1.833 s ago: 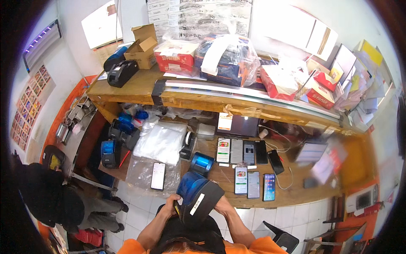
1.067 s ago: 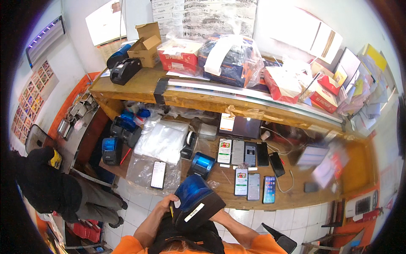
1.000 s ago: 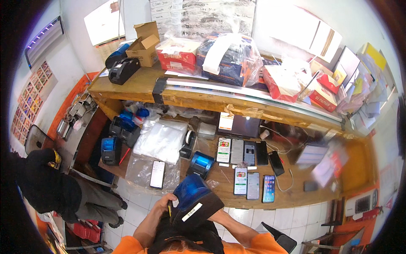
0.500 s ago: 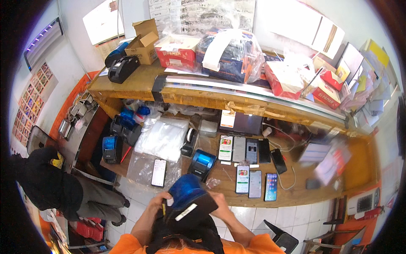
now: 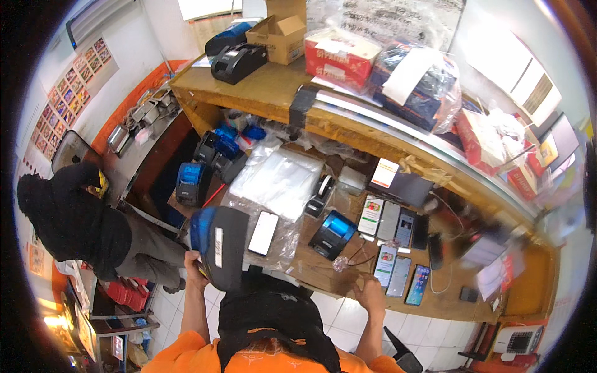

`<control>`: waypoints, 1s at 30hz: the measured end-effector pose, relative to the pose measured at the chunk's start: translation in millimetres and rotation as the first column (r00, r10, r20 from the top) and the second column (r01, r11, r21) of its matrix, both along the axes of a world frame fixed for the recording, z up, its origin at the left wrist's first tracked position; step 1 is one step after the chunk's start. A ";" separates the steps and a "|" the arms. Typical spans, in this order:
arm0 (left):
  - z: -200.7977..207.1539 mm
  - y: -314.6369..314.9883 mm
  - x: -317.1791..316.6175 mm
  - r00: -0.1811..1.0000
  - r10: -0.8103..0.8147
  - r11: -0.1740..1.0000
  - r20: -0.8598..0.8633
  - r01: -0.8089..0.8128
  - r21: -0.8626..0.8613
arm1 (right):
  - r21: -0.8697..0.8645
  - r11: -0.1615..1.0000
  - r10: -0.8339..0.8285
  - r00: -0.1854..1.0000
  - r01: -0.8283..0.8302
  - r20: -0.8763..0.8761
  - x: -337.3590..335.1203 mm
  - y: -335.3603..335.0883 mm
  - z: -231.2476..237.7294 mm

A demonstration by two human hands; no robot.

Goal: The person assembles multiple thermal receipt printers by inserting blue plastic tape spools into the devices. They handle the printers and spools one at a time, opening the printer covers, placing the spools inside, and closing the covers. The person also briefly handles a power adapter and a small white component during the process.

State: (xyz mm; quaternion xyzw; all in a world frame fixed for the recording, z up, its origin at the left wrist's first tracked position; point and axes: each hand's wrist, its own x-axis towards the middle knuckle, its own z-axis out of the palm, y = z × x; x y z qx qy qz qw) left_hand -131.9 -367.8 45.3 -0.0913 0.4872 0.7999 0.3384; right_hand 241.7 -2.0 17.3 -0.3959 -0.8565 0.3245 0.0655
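Observation:
My left hand (image 5: 195,267) is closed round the lower side of a black-and-blue receipt printer (image 5: 229,252), holding it tilted over the counter's front edge at the left. A white label strip runs along the printer's dark side. My right hand (image 5: 371,294) is off the printer, over the counter's front edge near several phones. Its fingers are loosely bent and apart, with nothing visible in them. A small clear plastic packet (image 5: 340,263) with a dark cable lies beyond it. Another receipt printer (image 5: 333,234) with a blue cover stands behind the packet. A lit phone (image 5: 263,233) rests on plastic wrapping.
More receipt printers (image 5: 192,184) stand at the counter's left, beside stacked clear plastic bags (image 5: 277,181). Rows of phones (image 5: 417,285) lie at right. A raised shelf (image 5: 249,93) carries red boxes (image 5: 342,59) and a cardboard box (image 5: 278,40). A person in black (image 5: 81,217) stands at left.
The receipt printer has swung left and turned upright-ish in my left hand. My right hand has let go of it and moved right toward the phones. The view has shifted and rotated.

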 end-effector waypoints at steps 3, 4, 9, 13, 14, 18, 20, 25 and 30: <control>-1.7 -17.6 -26.5 0.993 0.116 0.990 -0.024 -0.113 0.089 | 0.113 0.987 -0.119 0.991 0.112 0.055 1.6 -1.4 -38.7; -0.1 -32.2 -33.4 0.985 0.172 0.981 -0.012 -0.170 0.090 | 0.138 0.979 -0.161 0.985 0.151 0.065 5.1 -8.6 -55.3; 1.9 -67.4 -88.8 0.939 0.341 0.934 -0.035 -0.334 0.125 | 0.295 0.913 -0.283 0.958 0.282 -0.039 -37.0 -34.2 -27.8; -11.5 -105.9 -154.7 0.958 0.284 0.952 -0.039 -0.277 0.133 | 0.219 0.867 -0.439 0.894 0.447 -0.085 -101.0 -72.0 4.4; -8.2 -110.9 -169.2 0.970 0.239 0.962 -0.040 -0.231 0.146 | 0.213 0.856 -0.466 0.882 0.471 -0.075 -119.9 -82.0 11.6; -4.6 -142.2 -230.9 0.989 0.146 0.984 -0.038 -0.141 0.111 | 0.173 0.808 -0.564 0.824 0.563 -0.046 -171.8 -117.0 11.7; -18.2 -171.4 -261.2 0.992 0.121 0.992 -0.046 -0.119 0.038 | 0.197 0.803 -0.548 0.827 0.562 -0.122 -182.9 -126.0 2.7; -21.2 -171.7 -303.1 0.988 0.108 0.993 -0.107 -0.112 -0.030 | 0.076 0.716 -0.675 0.716 0.694 -0.179 -215.9 -147.2 14.9; -20.0 -146.1 -314.2 0.979 0.161 0.978 -0.128 -0.176 -0.116 | 0.088 0.726 -0.669 0.730 0.682 -0.141 -235.0 -159.7 3.6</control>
